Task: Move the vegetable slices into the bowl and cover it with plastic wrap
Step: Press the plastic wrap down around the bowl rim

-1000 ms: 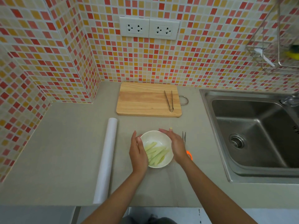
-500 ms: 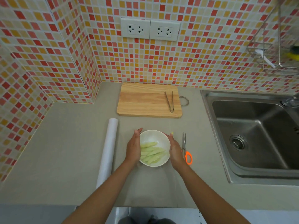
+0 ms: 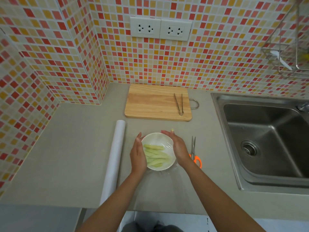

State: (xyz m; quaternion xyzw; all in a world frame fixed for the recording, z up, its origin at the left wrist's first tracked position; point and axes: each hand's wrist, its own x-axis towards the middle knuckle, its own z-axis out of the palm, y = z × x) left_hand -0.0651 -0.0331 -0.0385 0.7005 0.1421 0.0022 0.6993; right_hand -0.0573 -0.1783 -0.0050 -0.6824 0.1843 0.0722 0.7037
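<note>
Sealing the wrap around the bowl

On the counter (image 3: pixel 66 156), the white bowl (image 3: pixel 156 138) holds the vegetable slices (image 3: pixel 156 155) under plastic wrap (image 3: pixel 164 144); left hand (image 3: pixel 138 155) and right hand (image 3: pixel 178 148), both flat and open, cup its sides. I'd press evenly downward, smoothing wrinkles.

Glossy white bowl (image 3: pixel 157 166); matt wood board (image 3: pixel 155 102); brushed metal sink (image 3: pixel 260 139).
</note>
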